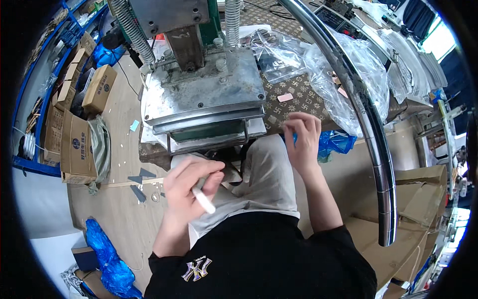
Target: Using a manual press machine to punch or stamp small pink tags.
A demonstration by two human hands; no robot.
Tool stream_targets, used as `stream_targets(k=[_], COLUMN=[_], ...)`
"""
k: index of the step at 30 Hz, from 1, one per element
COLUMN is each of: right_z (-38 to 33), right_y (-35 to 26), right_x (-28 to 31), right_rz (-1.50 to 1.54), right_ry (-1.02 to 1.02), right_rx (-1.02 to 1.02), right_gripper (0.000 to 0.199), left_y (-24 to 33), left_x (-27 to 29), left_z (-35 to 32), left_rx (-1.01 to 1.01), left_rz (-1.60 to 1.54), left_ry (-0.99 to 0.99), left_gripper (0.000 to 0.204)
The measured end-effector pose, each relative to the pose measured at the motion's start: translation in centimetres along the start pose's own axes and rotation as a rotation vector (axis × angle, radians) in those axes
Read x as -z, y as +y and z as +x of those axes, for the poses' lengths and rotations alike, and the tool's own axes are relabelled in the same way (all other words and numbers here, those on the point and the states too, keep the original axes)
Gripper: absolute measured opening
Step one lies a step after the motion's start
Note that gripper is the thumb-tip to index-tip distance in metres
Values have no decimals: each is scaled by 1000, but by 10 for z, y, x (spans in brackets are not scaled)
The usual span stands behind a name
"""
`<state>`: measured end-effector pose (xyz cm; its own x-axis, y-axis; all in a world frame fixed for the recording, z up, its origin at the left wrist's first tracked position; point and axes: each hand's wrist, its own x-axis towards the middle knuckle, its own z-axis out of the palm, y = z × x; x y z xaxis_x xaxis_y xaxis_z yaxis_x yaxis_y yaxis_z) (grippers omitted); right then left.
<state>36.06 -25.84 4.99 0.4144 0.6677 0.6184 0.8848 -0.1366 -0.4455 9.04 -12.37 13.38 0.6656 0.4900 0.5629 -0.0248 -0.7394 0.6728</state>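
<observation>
My left hand (pixel 186 184) is closed around a white pen-like stick (pixel 203 201), whose blunt end points down toward my lap. My right hand (pixel 303 142) is raised just off the front edge of the patterned cloth-covered table (pixel 294 115). Its fingers are loosely bent, with the thumb apart, and I see nothing in them. In front of both hands stands a metal press (pixel 214 94) with a thick steel plate and a handled lower tray (pixel 209 132). A small pink rectangular piece (pixel 285 97) lies on the table right of the press.
A long curved metal lever (pixel 366 107) sweeps down on my right. Clear plastic bags (pixel 338 74) cover the table's right side. Cardboard boxes (pixel 77 149) and a blue shelf (pixel 35 167) stand at left, with dark scraps (pixel 138 193) on the floor. A large carton (pixel 388 244) sits at lower right.
</observation>
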Motion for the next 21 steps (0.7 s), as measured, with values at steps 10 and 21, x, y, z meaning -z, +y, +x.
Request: stream_targets(k=[10,21], right_z=[-13,-34], right_y=[35,43], right_x=[-31,-36], right_rz=[-159,-140], right_ry=[-48,-75], right_rx=[-36,-114], right_gripper=[40,56], left_y=[78,94], left_x=[81,95], left_z=[22,23], left_rx=[-628,-787], left_rz=[-272,-247], left_ry=[146,-61], left_gripper=[65,13])
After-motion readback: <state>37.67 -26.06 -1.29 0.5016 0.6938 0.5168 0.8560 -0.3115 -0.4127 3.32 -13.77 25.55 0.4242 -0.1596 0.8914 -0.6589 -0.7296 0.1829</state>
